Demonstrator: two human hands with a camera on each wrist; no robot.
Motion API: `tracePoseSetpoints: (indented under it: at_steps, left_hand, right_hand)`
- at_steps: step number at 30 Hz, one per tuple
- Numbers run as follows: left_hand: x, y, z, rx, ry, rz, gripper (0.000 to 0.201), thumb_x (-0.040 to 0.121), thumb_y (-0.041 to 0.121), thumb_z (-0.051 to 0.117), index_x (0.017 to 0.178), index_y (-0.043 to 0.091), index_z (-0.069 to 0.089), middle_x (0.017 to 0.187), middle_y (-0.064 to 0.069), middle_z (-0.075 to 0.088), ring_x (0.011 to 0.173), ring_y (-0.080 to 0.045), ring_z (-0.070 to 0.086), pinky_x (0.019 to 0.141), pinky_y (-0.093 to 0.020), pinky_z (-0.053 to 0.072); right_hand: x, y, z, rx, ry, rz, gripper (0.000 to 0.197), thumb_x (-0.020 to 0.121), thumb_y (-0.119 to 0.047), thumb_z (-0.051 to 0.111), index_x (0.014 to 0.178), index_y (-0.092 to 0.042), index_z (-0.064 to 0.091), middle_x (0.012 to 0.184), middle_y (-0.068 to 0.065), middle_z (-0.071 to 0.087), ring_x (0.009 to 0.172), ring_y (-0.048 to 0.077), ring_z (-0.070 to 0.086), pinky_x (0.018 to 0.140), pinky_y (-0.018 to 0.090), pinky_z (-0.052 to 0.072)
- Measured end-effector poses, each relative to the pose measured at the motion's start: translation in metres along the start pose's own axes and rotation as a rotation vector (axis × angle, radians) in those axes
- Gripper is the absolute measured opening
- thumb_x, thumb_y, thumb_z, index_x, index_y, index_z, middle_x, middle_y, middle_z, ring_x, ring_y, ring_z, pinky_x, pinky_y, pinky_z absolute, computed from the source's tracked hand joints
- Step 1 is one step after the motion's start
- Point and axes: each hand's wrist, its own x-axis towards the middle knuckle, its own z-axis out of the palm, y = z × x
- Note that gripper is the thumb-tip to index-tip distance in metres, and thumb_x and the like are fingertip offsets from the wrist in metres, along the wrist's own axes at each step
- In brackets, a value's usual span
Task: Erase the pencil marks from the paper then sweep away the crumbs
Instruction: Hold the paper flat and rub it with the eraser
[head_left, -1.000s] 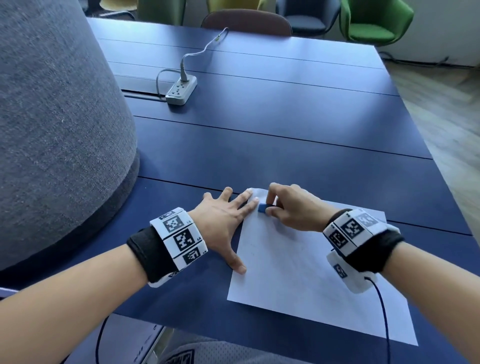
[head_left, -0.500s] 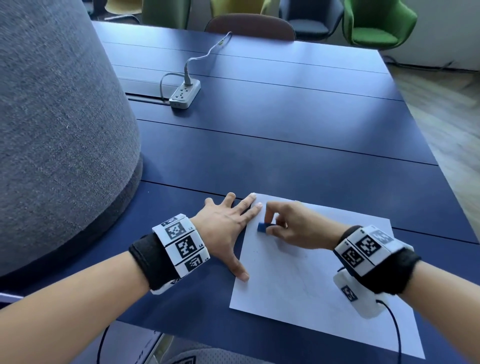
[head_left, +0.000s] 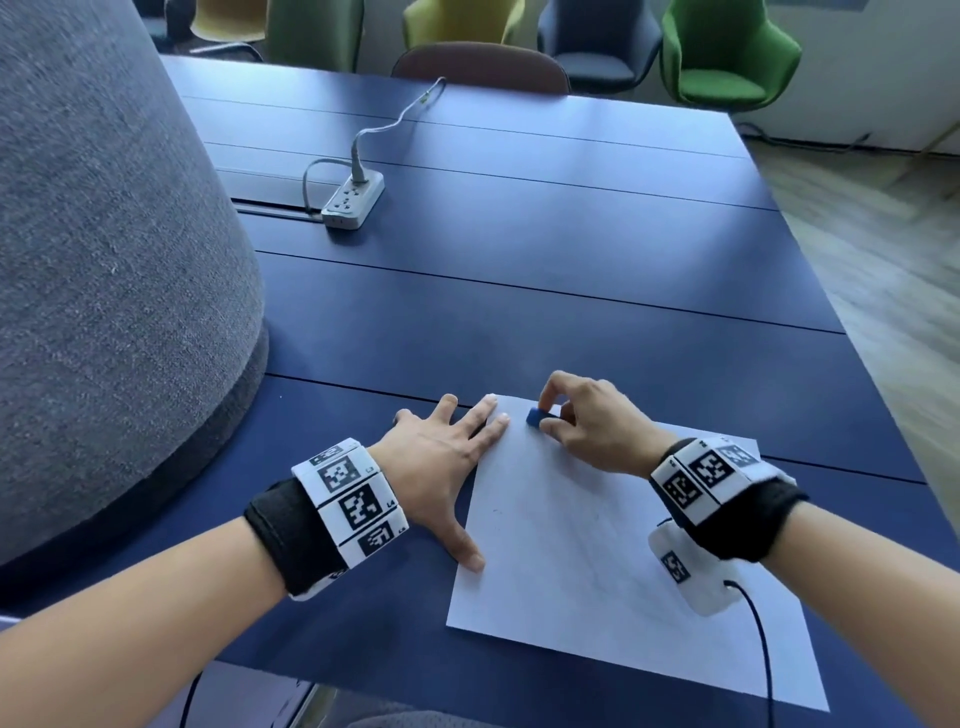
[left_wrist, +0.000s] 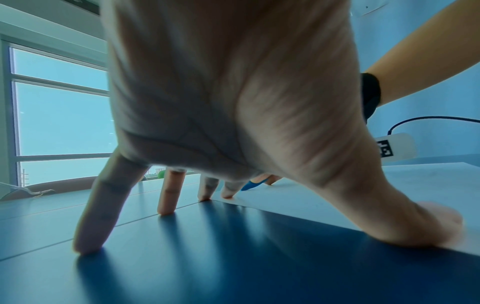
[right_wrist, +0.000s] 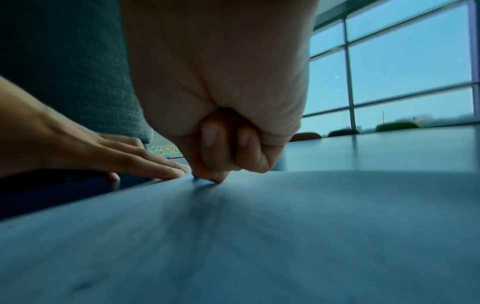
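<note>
A white sheet of paper (head_left: 597, 561) lies on the dark blue table (head_left: 519, 332) near its front edge, with faint grey pencil traces across its middle. My right hand (head_left: 582, 421) pinches a small blue eraser (head_left: 535, 417) and holds it down on the sheet's far left corner. My left hand (head_left: 447, 457) lies flat with fingers spread; its index finger, middle finger and thumb press the paper's left edge, the other fingers rest on the table. In the left wrist view the eraser (left_wrist: 250, 185) shows as a blue sliver beyond the fingertips (left_wrist: 228, 194). The right wrist view hides the eraser behind curled fingers (right_wrist: 221, 150).
A large grey fabric-covered lamp shade or pillar (head_left: 104, 260) fills the left side. A white power strip (head_left: 353, 200) with its cable lies on the table farther back. Several chairs (head_left: 727, 57) stand beyond the far edge. Wooden floor (head_left: 883, 249) lies to the right.
My right hand has moved the eraser back up toward the paper's far left corner after a stroke toward me. The left hand has stayed pressed on the sheet's left edge.
</note>
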Motion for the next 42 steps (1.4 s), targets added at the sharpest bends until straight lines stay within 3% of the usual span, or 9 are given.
tracePoseSetpoints:
  at_steps: [3, 8, 13, 18, 23, 28, 32, 37, 42]
  left_hand:
    - [0.000, 0.001, 0.000, 0.001, -0.002, 0.001, 0.146, 0.051, 0.084, 0.070, 0.155, 0.025, -0.013, 0.161, 0.010, -0.018, 0.140, -0.028, 0.009, 0.093, -0.046, 0.036]
    - [0.001, -0.001, 0.000, 0.002, -0.001, 0.005, 0.146, 0.051, 0.085, 0.069, 0.155, 0.025, -0.014, 0.161, 0.009, -0.017, 0.140, -0.028, 0.009, 0.094, -0.047, 0.035]
    - [0.000, -0.002, 0.002, 0.005, 0.005, 0.002, 0.146, 0.051, 0.085, 0.068, 0.154, 0.025, -0.015, 0.161, 0.010, -0.018, 0.141, -0.031, 0.007, 0.101, -0.051, 0.029]
    - [0.001, -0.002, 0.000, 0.040, 0.015, -0.002, 0.147, 0.049, 0.088, 0.067, 0.154, 0.025, -0.014, 0.162, 0.008, -0.015, 0.138, -0.028, 0.012, 0.101, -0.051, 0.027]
    - [0.002, -0.002, 0.001, 0.016, -0.008, -0.007, 0.147, 0.049, 0.087, 0.068, 0.154, 0.026, -0.015, 0.161, 0.008, -0.019, 0.143, -0.032, 0.005, 0.106, -0.055, 0.023]
    - [0.002, -0.003, 0.002, 0.015, -0.002, -0.004, 0.147, 0.049, 0.088, 0.067, 0.155, 0.026, -0.014, 0.161, 0.010, -0.018, 0.141, -0.031, 0.008, 0.104, -0.052, 0.027]
    - [0.002, -0.002, 0.002, 0.011, -0.013, -0.007, 0.146, 0.050, 0.086, 0.068, 0.154, 0.026, -0.015, 0.161, 0.009, -0.020, 0.143, -0.030, 0.005, 0.105, -0.053, 0.026]
    - [0.002, -0.002, 0.002, 0.013, -0.013, -0.007, 0.147, 0.050, 0.087, 0.067, 0.154, 0.025, -0.016, 0.161, 0.009, -0.020, 0.142, -0.031, 0.006, 0.105, -0.052, 0.026]
    - [0.003, -0.001, 0.002, 0.034, -0.020, -0.013, 0.147, 0.050, 0.087, 0.067, 0.154, 0.025, -0.017, 0.161, 0.008, -0.021, 0.144, -0.032, 0.004, 0.106, -0.054, 0.024]
  right_hand:
    - [-0.012, -0.010, 0.004, 0.052, -0.134, -0.083, 0.006, 0.087, -0.025, 0.062, 0.089, -0.025, 0.057, 0.060, -0.009, 0.056, 0.059, 0.009, 0.050, 0.064, 0.028, 0.045]
    - [0.007, -0.006, -0.004, -0.025, -0.015, 0.024, 0.008, 0.087, -0.029, 0.059, 0.091, -0.030, 0.052, 0.067, -0.014, 0.051, 0.076, 0.019, 0.052, 0.078, 0.037, 0.049]
    - [-0.010, -0.021, 0.005, 0.026, -0.185, -0.112, 0.006, 0.088, -0.024, 0.063, 0.090, -0.023, 0.057, 0.062, -0.010, 0.054, 0.059, 0.008, 0.050, 0.063, 0.025, 0.043]
    - [0.005, -0.013, -0.002, -0.037, -0.051, -0.005, 0.009, 0.088, -0.028, 0.058, 0.095, -0.028, 0.052, 0.067, -0.014, 0.051, 0.075, 0.020, 0.053, 0.075, 0.035, 0.047]
    - [-0.026, -0.029, 0.010, 0.064, -0.325, -0.185, 0.006, 0.089, -0.016, 0.059, 0.091, -0.020, 0.056, 0.060, -0.007, 0.049, 0.055, 0.009, 0.044, 0.057, 0.018, 0.037]
    - [-0.018, -0.022, 0.008, 0.056, -0.158, -0.115, 0.009, 0.088, -0.018, 0.060, 0.089, -0.021, 0.052, 0.064, -0.009, 0.052, 0.058, 0.006, 0.046, 0.064, 0.028, 0.039]
    - [-0.041, -0.029, 0.016, 0.067, -0.363, -0.217, 0.005, 0.088, -0.013, 0.058, 0.092, -0.015, 0.055, 0.064, 0.000, 0.053, 0.054, 0.011, 0.043, 0.057, 0.024, 0.038]
    - [-0.024, -0.020, 0.006, 0.015, -0.172, -0.130, 0.009, 0.090, -0.020, 0.058, 0.097, -0.020, 0.053, 0.061, -0.011, 0.048, 0.056, 0.004, 0.044, 0.063, 0.024, 0.035]
    - [-0.037, -0.030, 0.011, 0.031, -0.417, -0.203, 0.007, 0.088, -0.016, 0.058, 0.095, -0.019, 0.057, 0.058, -0.008, 0.048, 0.052, 0.008, 0.042, 0.056, 0.021, 0.037]
